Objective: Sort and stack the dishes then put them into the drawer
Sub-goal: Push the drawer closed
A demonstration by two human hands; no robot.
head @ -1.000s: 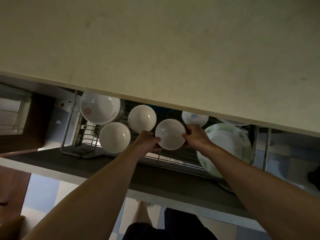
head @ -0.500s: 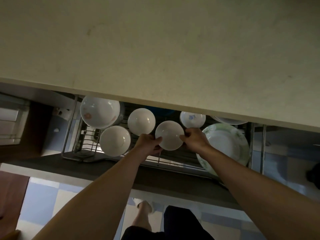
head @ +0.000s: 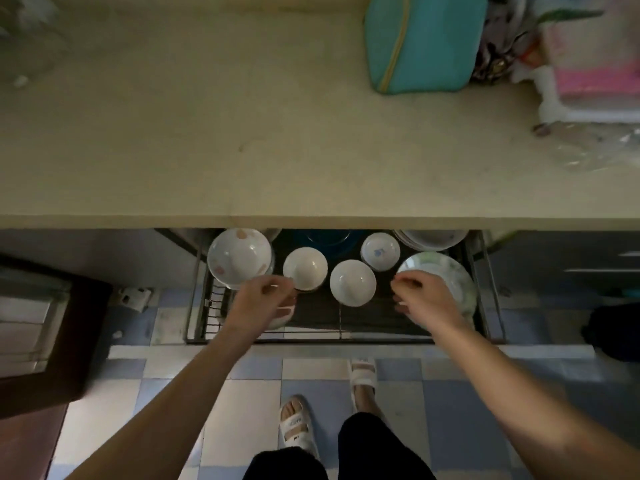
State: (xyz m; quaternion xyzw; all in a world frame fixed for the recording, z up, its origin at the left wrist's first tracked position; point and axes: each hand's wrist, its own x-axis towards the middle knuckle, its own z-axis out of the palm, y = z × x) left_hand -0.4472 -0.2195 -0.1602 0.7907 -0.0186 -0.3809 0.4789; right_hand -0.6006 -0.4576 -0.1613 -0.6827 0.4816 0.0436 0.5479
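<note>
- Drawer [head: 485, 289] is pulled open below the counter [head: 242, 133]; its long axis runs 9 to 3 o'clock, wire rack floor visible at the front.
- Dishes sit rim-up inside. Large patterned bowl [head: 239, 256] at the 9 o'clock end, plain white bowl [head: 305, 267] just beside it, second white bowl [head: 352, 283] mid-drawer, small blue-motif bowl [head: 380, 251] at its 1 o'clock.
- Green-rimmed plate [head: 446, 271] lies at the 3 o'clock end, tilted; a plate stack [head: 429, 239] sits behind it, half under the counter edge.
- Left hand [head: 263, 303]: grip narrow, fingers loosely curled, holding nothing. It hovers over the front left of the drawer, near the plain white bowl; contact with the rim can't be confirmed.
- Right hand [head: 426, 299]: grip narrow too, fingers loosely curled, empty, above the near edge of the green-rimmed plate.
- Second white bowl stands between the two hands, apart from both.
- Another white dish [head: 280, 318] shows under the left hand, mostly hidden.
- Counter is beige. Teal pouch [head: 422, 43] at 1 o'clock, pink-and-white bundle [head: 595, 74] and clear plastic at 2 o'clock, cut off by the frame.
- Floor [head: 242, 410] is blue-and-white checked tile; two feet in white sandals [head: 296, 424] at 6 o'clock.
- Dark blue item at the drawer's rear is too dim to identify.
</note>
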